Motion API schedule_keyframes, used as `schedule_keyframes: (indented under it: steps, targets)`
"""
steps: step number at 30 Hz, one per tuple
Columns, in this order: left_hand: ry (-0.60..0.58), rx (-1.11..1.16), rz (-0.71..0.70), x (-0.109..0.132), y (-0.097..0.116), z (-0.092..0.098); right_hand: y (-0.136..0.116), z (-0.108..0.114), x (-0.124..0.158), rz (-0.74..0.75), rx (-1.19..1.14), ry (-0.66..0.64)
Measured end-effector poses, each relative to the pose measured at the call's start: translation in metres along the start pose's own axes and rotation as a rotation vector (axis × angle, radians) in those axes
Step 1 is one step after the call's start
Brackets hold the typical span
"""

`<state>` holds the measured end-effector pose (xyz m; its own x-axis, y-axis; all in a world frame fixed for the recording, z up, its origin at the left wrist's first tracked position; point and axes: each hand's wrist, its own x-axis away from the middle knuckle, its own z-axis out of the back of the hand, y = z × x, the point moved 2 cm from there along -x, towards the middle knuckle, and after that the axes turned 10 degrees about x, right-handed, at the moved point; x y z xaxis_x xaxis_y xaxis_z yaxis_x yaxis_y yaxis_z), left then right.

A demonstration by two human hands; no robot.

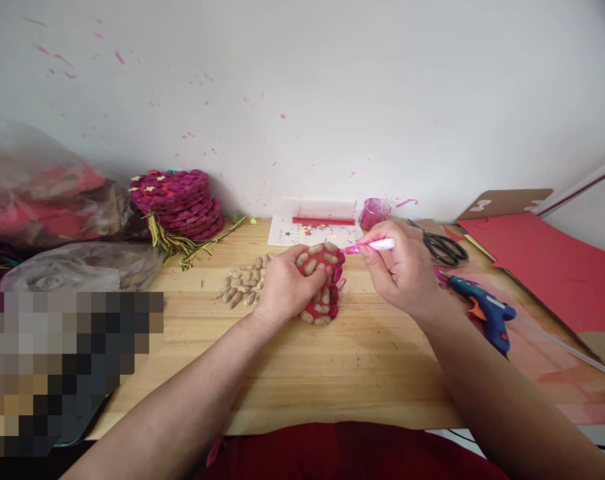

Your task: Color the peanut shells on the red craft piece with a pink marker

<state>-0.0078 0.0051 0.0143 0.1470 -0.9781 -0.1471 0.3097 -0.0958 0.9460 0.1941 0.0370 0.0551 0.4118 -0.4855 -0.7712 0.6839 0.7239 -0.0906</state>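
My left hand [290, 283] grips a red disc covered with peanuts [322, 308], fingers over its face. Along the disc's right edge the peanuts are painted magenta; the others are plain tan. In my right hand [400, 267] is a white-handled paintbrush [382, 245], pinched between thumb and fingers. Its pink tip meets the painted nuts at the disc's upper right. Loose peanuts [242, 283] lie on the wooden table left of my left hand. Behind my right hand stands a small cup of pink paint [375, 212].
Stacked magenta peanut discs [182, 207] with yellow-black cords stand at back left, beside plastic bags [47, 193]. Star confetti [310, 230] lies on a white sheet. Black-handled scissors [445, 248], a blue glue gun [487, 310] and red card [547, 267] are on the right.
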Motion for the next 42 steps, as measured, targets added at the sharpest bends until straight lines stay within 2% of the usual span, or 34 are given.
schedule_keyframes:
  steps: [3,9,15,20,24,33,39,42]
  targets:
    - [-0.002,0.016,0.030,-0.001,0.001,0.000,-0.003,-0.001,0.000,0.012,0.004,0.006]
    - [-0.001,0.040,0.064,-0.003,-0.001,-0.001,-0.009,-0.004,0.000,0.056,0.029,-0.111]
    - [-0.014,0.035,0.089,-0.005,-0.005,0.000,-0.009,-0.003,0.001,0.063,0.031,-0.137]
    - [-0.042,-0.016,0.132,-0.008,-0.008,0.000,-0.008,-0.014,0.005,0.072,0.027,-0.188]
    - [-0.010,-0.007,0.153,-0.011,-0.014,0.000,-0.007,-0.021,0.008,0.064,0.001,-0.248]
    - [-0.031,0.023,0.174,-0.010,-0.017,-0.001,-0.006,-0.023,0.009,0.058,-0.012,-0.280]
    - [-0.046,0.085,0.185,-0.010,-0.018,-0.002,-0.004,-0.019,0.008,0.042,-0.032,-0.218]
    - [-0.041,0.111,0.191,-0.010,-0.020,-0.002,-0.003,-0.020,0.009,0.032,-0.028,-0.250]
